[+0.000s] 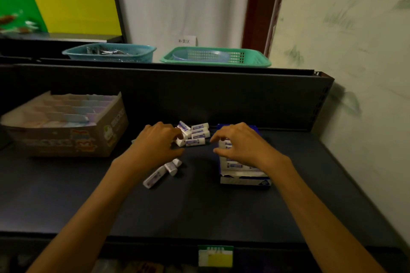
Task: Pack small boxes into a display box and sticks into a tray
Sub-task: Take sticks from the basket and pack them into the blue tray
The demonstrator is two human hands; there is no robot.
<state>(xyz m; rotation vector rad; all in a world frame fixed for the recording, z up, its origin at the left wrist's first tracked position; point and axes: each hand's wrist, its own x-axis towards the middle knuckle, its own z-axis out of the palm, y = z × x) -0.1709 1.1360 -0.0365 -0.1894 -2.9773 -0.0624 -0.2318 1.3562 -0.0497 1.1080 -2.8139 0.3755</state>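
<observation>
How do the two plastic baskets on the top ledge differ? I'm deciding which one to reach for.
The teal plastic basket on the left is darker and holds small metallic items; the green plastic basket on the right is brighter, looks wider, and holds a translucent blue bowl. Both have perforated walls and sit on the same ledge.

Matt dark shelf [199, 206], printed cardboard display box [66, 139], perforated plastic baskets [215, 60].
</observation>
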